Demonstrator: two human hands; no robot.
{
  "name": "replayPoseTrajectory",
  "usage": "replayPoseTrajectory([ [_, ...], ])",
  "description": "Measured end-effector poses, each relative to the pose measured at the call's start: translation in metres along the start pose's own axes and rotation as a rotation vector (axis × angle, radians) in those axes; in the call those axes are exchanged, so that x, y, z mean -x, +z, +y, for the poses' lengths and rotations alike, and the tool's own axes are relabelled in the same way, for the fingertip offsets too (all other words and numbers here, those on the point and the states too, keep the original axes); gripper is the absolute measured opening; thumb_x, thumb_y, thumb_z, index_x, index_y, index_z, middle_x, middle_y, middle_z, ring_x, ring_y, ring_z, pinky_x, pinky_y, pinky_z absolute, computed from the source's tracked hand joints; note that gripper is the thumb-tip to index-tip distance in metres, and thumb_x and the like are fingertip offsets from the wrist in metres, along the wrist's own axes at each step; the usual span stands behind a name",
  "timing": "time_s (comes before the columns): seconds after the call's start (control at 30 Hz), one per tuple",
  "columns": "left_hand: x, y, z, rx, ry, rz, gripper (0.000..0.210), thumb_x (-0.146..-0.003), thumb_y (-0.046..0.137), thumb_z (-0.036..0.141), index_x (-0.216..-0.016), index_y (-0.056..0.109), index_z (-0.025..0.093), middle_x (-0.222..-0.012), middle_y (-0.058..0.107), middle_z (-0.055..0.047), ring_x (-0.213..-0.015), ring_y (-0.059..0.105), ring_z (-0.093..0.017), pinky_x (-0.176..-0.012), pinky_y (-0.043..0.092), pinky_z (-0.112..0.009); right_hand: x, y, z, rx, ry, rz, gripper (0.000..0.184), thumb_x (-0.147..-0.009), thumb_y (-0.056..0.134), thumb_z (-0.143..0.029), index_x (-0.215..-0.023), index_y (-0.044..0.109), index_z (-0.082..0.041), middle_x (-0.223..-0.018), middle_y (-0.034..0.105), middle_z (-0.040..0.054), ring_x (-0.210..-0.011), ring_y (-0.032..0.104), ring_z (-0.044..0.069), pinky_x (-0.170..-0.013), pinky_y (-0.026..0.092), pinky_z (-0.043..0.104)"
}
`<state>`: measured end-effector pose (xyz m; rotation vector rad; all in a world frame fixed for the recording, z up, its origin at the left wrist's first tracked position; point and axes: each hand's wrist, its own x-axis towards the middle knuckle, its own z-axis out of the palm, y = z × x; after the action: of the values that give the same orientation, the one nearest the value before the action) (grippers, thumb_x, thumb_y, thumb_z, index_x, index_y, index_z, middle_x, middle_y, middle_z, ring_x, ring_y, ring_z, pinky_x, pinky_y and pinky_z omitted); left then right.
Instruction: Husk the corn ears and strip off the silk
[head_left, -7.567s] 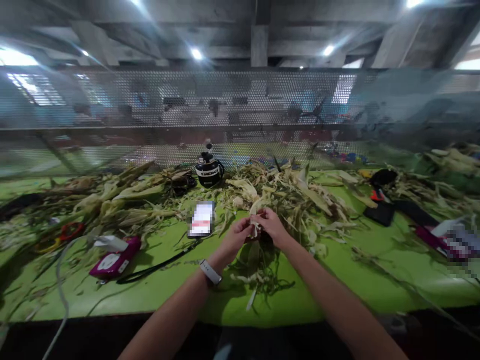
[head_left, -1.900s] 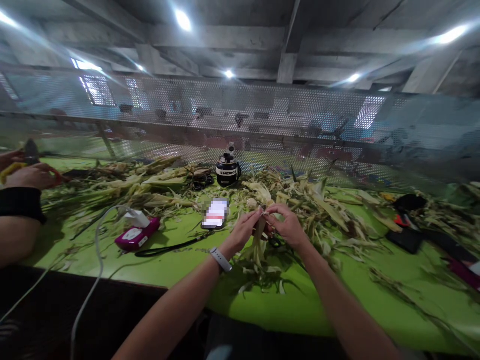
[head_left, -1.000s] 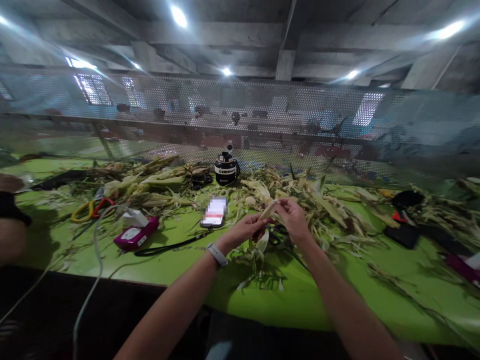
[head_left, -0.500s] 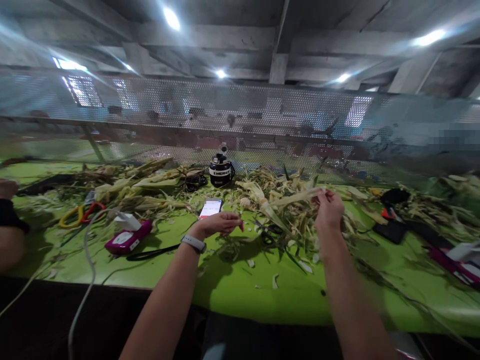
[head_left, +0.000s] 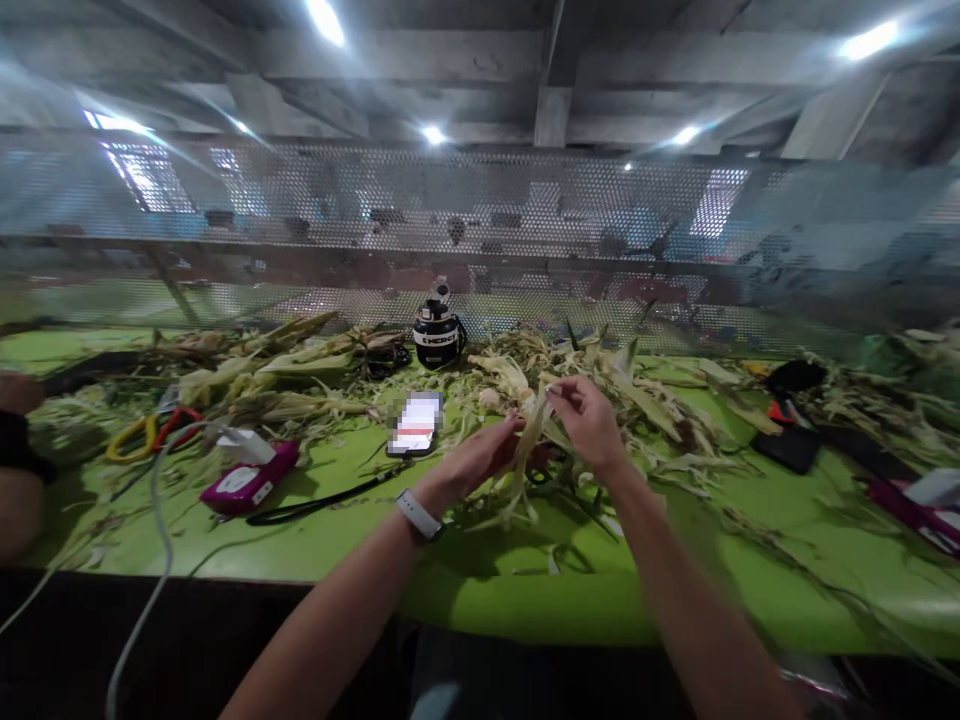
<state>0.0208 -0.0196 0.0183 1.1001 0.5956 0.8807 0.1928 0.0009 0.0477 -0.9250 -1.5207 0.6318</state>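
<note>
A pale corn husk hangs down in front of me over the green table. My right hand pinches its upper end between thumb and fingers. From the other side my left hand, with a watch on its wrist, closes around the husk's middle; some of its fingers are hidden behind the strip. Dark-handled scissors lie just behind the hands, mostly covered. Beyond them spreads a heap of dry corn husks.
A phone, a black bottle and a purple power bank with a white cable stand to the left. Yellow-red scissors lie farther left, near another person's arm. A perforated screen rises behind the table.
My right hand has come left and inward with the husk, from the heap to the front of my body. My left hand has moved right to meet it.
</note>
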Motion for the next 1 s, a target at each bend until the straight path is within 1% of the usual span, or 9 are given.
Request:
replayPoseTrajectory([
  [0.03, 0.002, 0.005, -0.002, -0.018, -0.017, -0.006, 0.042, -0.082, 0.054, 0.055, -0.094, 0.066, 0.016, -0.070, 0.065, -0.004, -0.061, 0.058, -0.013, -0.061, 0.045, -0.026, 0.001, 0.002, 0.001, 0.030, -0.002, 0.024, 0.024, -0.076, 0.061, -0.043, -0.084, 0.058, -0.020, -0.080, 0.066, 0.0041, -0.073, 0.062, 0.018, -0.068, 0.050, 0.030],
  [0.1, 0.005, 0.012, -0.005, -0.069, -0.038, -0.005, 0.042, -0.081, 0.056, 0.056, -0.091, 0.065, 0.016, -0.052, 0.046, 0.005, -0.043, 0.037, -0.007, -0.045, 0.031, -0.022, 0.002, 0.004, 0.004, 0.060, 0.007, 0.068, 0.024, -0.077, 0.059, -0.042, -0.085, 0.057, -0.020, -0.079, 0.066, 0.0044, -0.072, 0.062, 0.019, -0.067, 0.050, 0.031],
  [0.2, 0.006, 0.015, -0.005, -0.141, -0.008, 0.029, 0.046, -0.080, 0.055, 0.058, -0.090, 0.063, 0.015, -0.051, 0.026, 0.009, -0.043, 0.018, -0.005, -0.042, 0.013, -0.022, -0.001, 0.001, 0.012, 0.048, 0.046, 0.142, 0.024, -0.076, 0.060, -0.042, -0.083, 0.056, -0.020, -0.075, 0.065, 0.0037, -0.067, 0.062, 0.019, -0.064, 0.049, 0.031],
  [0.33, 0.004, 0.015, -0.004, -0.255, 0.096, 0.088, 0.048, -0.079, 0.053, 0.061, -0.086, 0.062, 0.014, -0.052, 0.025, 0.009, -0.045, 0.019, -0.006, -0.043, 0.011, -0.024, -0.008, -0.005, 0.024, -0.002, 0.109, 0.250, 0.026, -0.071, 0.063, -0.045, -0.079, 0.055, -0.021, -0.067, 0.064, 0.0015, -0.061, 0.061, 0.018, -0.062, 0.049, 0.031],
  [0.43, 0.003, 0.012, -0.002, -0.348, 0.108, 0.078, 0.051, -0.078, 0.052, 0.063, -0.083, 0.062, 0.013, -0.049, 0.025, 0.009, -0.044, 0.020, -0.006, -0.043, 0.011, -0.024, -0.012, -0.007, 0.032, -0.073, 0.155, 0.280, 0.029, -0.065, 0.066, -0.045, -0.076, 0.055, -0.021, -0.061, 0.063, -0.0002, -0.057, 0.059, 0.017, -0.060, 0.049, 0.031],
  [0.63, 0.002, -0.001, -0.001, -0.348, -0.010, -0.071, 0.049, -0.077, 0.055, 0.062, -0.087, 0.061, 0.014, -0.050, 0.024, 0.010, -0.043, 0.017, -0.006, -0.043, 0.010, -0.024, -0.015, -0.007, 0.039, -0.178, 0.245, 0.341, 0.033, -0.057, 0.070, -0.046, -0.072, 0.055, -0.021, -0.058, 0.063, -0.0010, -0.056, 0.060, 0.017, -0.059, 0.052, 0.033],
  [0.73, -0.001, -0.007, -0.003, -0.314, -0.057, -0.114, 0.048, -0.076, 0.056, 0.063, -0.079, 0.059, 0.015, -0.049, 0.022, 0.010, -0.043, 0.015, -0.006, -0.043, 0.008, -0.025, -0.017, -0.009, 0.041, -0.187, 0.279, 0.355, 0.035, -0.054, 0.072, -0.046, -0.072, 0.055, -0.021, -0.058, 0.062, -0.0011, -0.055, 0.060, 0.018, -0.058, 0.052, 0.034],
  [0.87, -0.004, -0.010, -0.005, -0.282, 0.005, 0.006, 0.048, -0.073, 0.058, 0.064, -0.070, 0.054, 0.017, -0.049, 0.026, 0.009, -0.044, 0.018, -0.006, -0.044, 0.009, -0.025, -0.018, -0.011, 0.045, -0.216, 0.298, 0.379, 0.035, -0.052, 0.072, -0.045, -0.071, 0.055, -0.021, -0.059, 0.062, -0.0009, -0.054, 0.059, 0.018, -0.056, 0.051, 0.034],
  [1.0, -0.004, -0.011, -0.004, -0.344, 0.065, 0.071, 0.044, -0.075, 0.058, 0.061, -0.073, 0.060, 0.016, -0.051, 0.031, 0.007, -0.045, 0.021, -0.008, -0.044, 0.010, -0.026, -0.018, -0.010, 0.048, -0.218, 0.317, 0.378, 0.032, -0.053, 0.071, -0.043, -0.070, 0.055, -0.021, -0.056, 0.061, -0.0010, -0.053, 0.058, 0.018, -0.055, 0.050, 0.035],
])
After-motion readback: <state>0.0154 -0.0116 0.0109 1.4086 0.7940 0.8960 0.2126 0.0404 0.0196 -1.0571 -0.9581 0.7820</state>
